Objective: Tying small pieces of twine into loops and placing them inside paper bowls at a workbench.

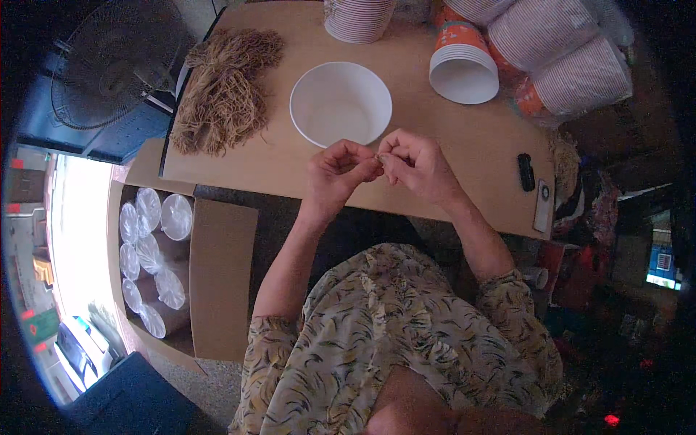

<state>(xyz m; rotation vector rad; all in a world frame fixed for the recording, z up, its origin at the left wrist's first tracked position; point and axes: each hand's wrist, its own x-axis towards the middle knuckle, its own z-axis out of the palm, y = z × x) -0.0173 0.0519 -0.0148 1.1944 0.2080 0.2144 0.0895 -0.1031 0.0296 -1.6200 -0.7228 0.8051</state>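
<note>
My left hand [338,176] and my right hand [419,167] meet fingertip to fingertip above the table's near edge. Both pinch at one spot, where something tiny and pale shows between the fingers; it is too small to name. Just beyond them stands a large round white paper tub [341,109], its open mouth facing up, with nothing visible inside. Left of the tub lies a loose bundle of brown twine strands [226,94]. Neither hand touches the bundle, and my left hand overlaps the tub's near rim in the picture.
Nested orange-and-white tubs [464,69] lie on their side at the back right, beside plastic-wrapped stacks [573,76]. Another stack [359,18] stands at the far edge. A black object [525,172] rests at right. Below left, an open carton [225,275] holds several wrapped stacks; a fan [109,65] stands behind.
</note>
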